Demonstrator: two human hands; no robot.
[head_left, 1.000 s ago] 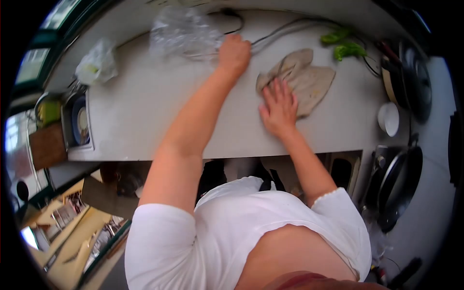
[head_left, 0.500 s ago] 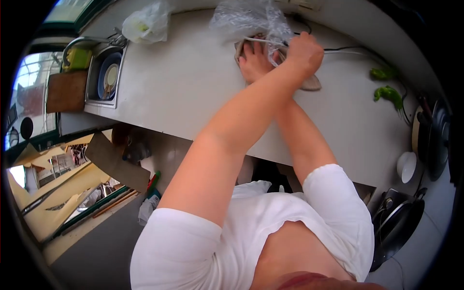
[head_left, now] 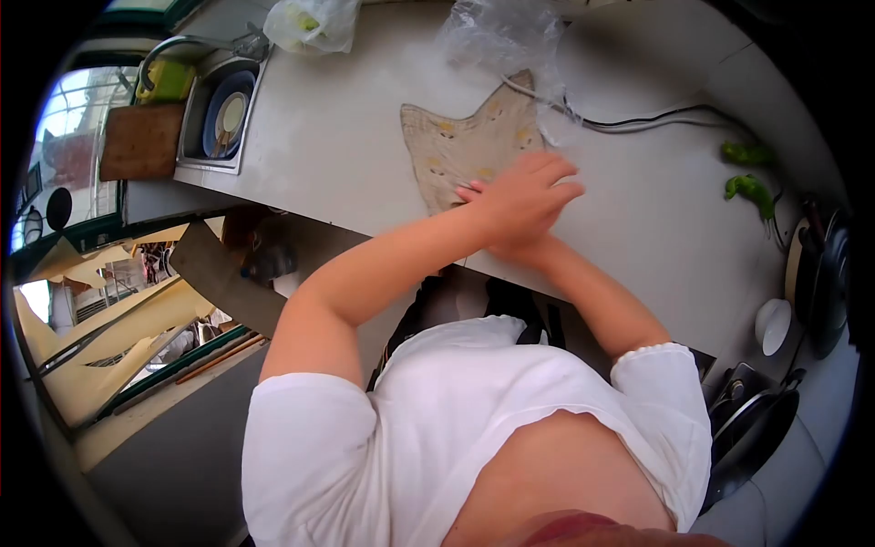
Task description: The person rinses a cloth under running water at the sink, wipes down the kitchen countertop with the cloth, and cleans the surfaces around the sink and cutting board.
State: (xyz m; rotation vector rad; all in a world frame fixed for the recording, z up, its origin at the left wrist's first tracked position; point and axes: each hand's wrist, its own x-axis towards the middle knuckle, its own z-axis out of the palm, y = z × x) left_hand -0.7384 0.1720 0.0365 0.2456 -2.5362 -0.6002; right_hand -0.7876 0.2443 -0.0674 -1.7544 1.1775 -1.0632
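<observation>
My arms are crossed over the counter, the left one on top. My left hand (head_left: 533,193) reaches to the right above my right wrist, fingers apart with nothing in them, slightly blurred. Beneath it, my right hand (head_left: 472,192) is mostly hidden; its fingertips grip the near edge of a beige patterned cloth (head_left: 465,146). The cloth lies spread on the counter. Just beyond it sits a clear plastic bag (head_left: 506,41), and a grey-white cord (head_left: 538,94) crosses the cloth's far corner.
At left is a sink (head_left: 253,118) with bowls, a wooden board (head_left: 141,143) beside it. A bag with something green (head_left: 312,25) lies at the back. Green peppers (head_left: 752,193), a white bowl (head_left: 773,326) and dark pans (head_left: 829,273) are at right.
My left hand has let go of the plastic bag and cord and come nearer. My right hand has drawn the cloth toward me, and it now lies more spread out.
</observation>
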